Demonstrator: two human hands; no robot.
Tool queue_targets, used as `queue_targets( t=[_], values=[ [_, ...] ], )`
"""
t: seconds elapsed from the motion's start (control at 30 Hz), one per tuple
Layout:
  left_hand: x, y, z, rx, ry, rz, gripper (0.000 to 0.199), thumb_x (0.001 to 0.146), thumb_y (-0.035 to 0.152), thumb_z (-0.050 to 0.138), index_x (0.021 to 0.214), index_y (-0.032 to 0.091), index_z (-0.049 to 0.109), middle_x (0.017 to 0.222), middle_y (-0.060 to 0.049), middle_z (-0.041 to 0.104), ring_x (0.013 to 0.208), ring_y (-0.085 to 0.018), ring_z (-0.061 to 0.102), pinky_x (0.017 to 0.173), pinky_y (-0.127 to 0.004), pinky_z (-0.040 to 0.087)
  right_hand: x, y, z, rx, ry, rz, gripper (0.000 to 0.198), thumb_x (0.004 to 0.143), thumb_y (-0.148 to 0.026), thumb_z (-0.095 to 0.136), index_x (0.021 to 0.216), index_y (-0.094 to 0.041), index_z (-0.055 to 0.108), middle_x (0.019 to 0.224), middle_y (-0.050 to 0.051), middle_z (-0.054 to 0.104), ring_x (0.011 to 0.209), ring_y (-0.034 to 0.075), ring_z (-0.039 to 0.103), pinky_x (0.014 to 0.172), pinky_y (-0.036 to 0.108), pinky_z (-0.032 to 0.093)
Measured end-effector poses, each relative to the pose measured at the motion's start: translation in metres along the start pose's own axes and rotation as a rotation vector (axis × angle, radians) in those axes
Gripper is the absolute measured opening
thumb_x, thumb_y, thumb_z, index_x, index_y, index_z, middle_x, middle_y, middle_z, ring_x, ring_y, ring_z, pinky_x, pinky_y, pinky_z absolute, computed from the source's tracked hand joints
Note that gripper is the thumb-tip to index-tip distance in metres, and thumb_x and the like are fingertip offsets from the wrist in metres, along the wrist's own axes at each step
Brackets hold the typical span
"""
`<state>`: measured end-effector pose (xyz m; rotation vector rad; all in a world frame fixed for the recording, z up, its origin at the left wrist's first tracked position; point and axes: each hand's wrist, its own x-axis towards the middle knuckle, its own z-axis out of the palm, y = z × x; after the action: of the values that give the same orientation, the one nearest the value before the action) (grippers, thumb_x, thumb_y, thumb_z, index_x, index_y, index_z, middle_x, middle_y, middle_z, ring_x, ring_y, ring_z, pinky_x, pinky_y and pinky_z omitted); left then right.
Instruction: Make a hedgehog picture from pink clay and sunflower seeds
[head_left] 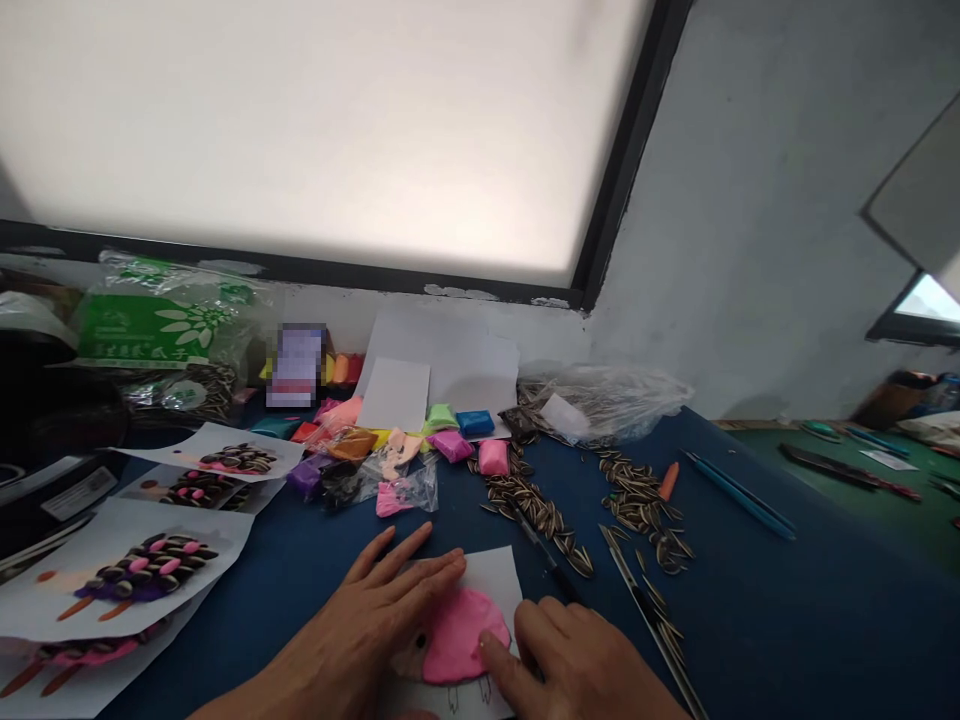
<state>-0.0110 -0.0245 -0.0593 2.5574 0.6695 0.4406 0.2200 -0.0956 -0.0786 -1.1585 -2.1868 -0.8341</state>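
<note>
A sheet of white paper (501, 568) lies at the table's front. On it is a flattened, rounded piece of pink modelling clay (457, 630), next to a paler clay part with a black dot; short legs are drawn below. My left hand (382, 610) rests flat on the paper's left side with its fingers stretched out, along the upper left edge of the clay. With its fingers curled in, my right hand (562, 650) presses its thumb on the clay's right edge. I see nothing held in it.
Sunflower seeds (536, 505) lie in loose piles, with a pen (551, 560), a craft knife (637, 590) and blue tweezers (739, 490) near them. Coloured clay packets (450, 445) spread behind the paper. Finished seed pictures (97, 580) are stacked at left. A green seed bag (157, 330) stands behind.
</note>
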Motion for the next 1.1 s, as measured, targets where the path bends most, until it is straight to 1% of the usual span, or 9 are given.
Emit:
queue_targets(
  t=[0.1, 0.2, 0.33, 0.5, 0.6, 0.7, 0.8, 0.93, 1.1],
  values=[
    [0.001, -0.006, 0.006, 0.004, -0.002, -0.017, 0.088, 0.087, 0.068, 0.065, 0.159, 0.042, 0.021, 0.160, 0.000, 0.041, 0.149, -0.042, 0.024, 0.120, -0.066, 0.015, 0.004, 0.006, -0.008, -0.023, -0.028, -0.045, 0.030, 0.098, -0.010, 0.038, 0.076, -0.022, 0.053, 0.058, -0.001, 0.047, 0.049, 0.017, 0.041, 0.049, 0.034, 0.018],
    [0.001, -0.008, 0.009, 0.014, -0.004, -0.018, 0.086, 0.087, 0.069, 0.062, 0.158, 0.040, 0.023, 0.159, -0.001, 0.042, 0.149, -0.042, 0.025, 0.120, -0.066, 0.016, 0.008, 0.010, -0.015, 0.008, -0.127, -0.140, 0.030, 0.098, -0.008, 0.037, 0.079, -0.022, 0.056, 0.061, -0.001, 0.050, 0.050, 0.016, 0.042, 0.048, 0.033, 0.021],
    [0.002, -0.008, 0.008, 0.022, 0.002, -0.008, 0.087, 0.087, 0.070, 0.061, 0.159, 0.041, 0.021, 0.159, -0.001, 0.042, 0.149, -0.041, 0.026, 0.120, -0.065, 0.017, 0.007, 0.005, -0.009, -0.006, 0.021, 0.008, 0.039, 0.103, -0.011, 0.027, 0.078, -0.023, 0.054, 0.059, 0.000, 0.046, 0.050, 0.018, 0.038, 0.048, 0.035, 0.019],
    [0.002, -0.007, 0.009, 0.049, 0.007, -0.001, 0.085, 0.089, 0.068, 0.060, 0.159, 0.043, 0.018, 0.159, 0.001, 0.042, 0.149, -0.041, 0.027, 0.120, -0.065, 0.020, 0.001, -0.005, 0.006, 0.006, 0.031, 0.029, 0.027, 0.100, -0.013, 0.035, 0.082, -0.023, 0.052, 0.060, -0.001, 0.046, 0.051, 0.017, 0.039, 0.049, 0.035, 0.015],
    [0.002, -0.008, 0.011, 0.076, 0.020, 0.008, 0.086, 0.090, 0.067, 0.059, 0.159, 0.040, 0.017, 0.159, 0.000, 0.042, 0.149, -0.040, 0.027, 0.119, -0.065, 0.021, 0.004, -0.003, 0.004, -0.003, 0.021, 0.013, 0.023, 0.098, -0.012, 0.039, 0.080, -0.023, 0.050, 0.060, -0.002, 0.046, 0.050, 0.017, 0.040, 0.048, 0.033, 0.017],
    [0.001, -0.010, 0.014, 0.109, 0.036, 0.020, 0.087, 0.089, 0.067, 0.058, 0.160, 0.038, 0.016, 0.159, 0.000, 0.041, 0.149, -0.040, 0.028, 0.119, -0.064, 0.022, 0.009, 0.003, -0.007, 0.025, -0.036, -0.082, 0.027, 0.097, -0.007, 0.036, 0.082, -0.022, 0.054, 0.060, -0.003, 0.048, 0.046, 0.015, 0.040, 0.046, 0.032, 0.022],
    [0.001, -0.011, 0.015, 0.133, 0.042, 0.013, 0.086, 0.087, 0.067, 0.059, 0.159, 0.037, 0.021, 0.158, 0.000, 0.044, 0.148, -0.040, 0.030, 0.119, -0.063, 0.025, 0.010, 0.008, -0.016, 0.058, -0.113, -0.174, 0.032, 0.100, -0.005, 0.033, 0.090, -0.020, 0.059, 0.062, -0.003, 0.051, 0.047, 0.013, 0.045, 0.047, 0.028, 0.028],
    [0.002, -0.009, 0.015, 0.150, 0.049, 0.001, 0.083, 0.087, 0.064, 0.060, 0.158, 0.037, 0.025, 0.156, 0.000, 0.047, 0.148, -0.039, 0.030, 0.119, -0.062, 0.025, 0.005, 0.010, -0.018, 0.066, -0.118, -0.164, 0.035, 0.101, -0.005, 0.031, 0.089, -0.020, 0.060, 0.063, -0.002, 0.052, 0.048, 0.013, 0.046, 0.047, 0.028, 0.029],
    [0.002, -0.004, 0.008, 0.142, 0.040, 0.022, 0.082, 0.090, 0.058, 0.061, 0.158, 0.037, 0.020, 0.158, 0.001, 0.044, 0.149, -0.038, 0.029, 0.119, -0.062, 0.026, 0.004, 0.012, -0.020, 0.116, -0.192, -0.126, 0.031, 0.102, -0.011, 0.035, 0.093, -0.020, 0.063, 0.069, -0.001, 0.055, 0.053, 0.014, 0.047, 0.048, 0.028, 0.027]
  ],
)
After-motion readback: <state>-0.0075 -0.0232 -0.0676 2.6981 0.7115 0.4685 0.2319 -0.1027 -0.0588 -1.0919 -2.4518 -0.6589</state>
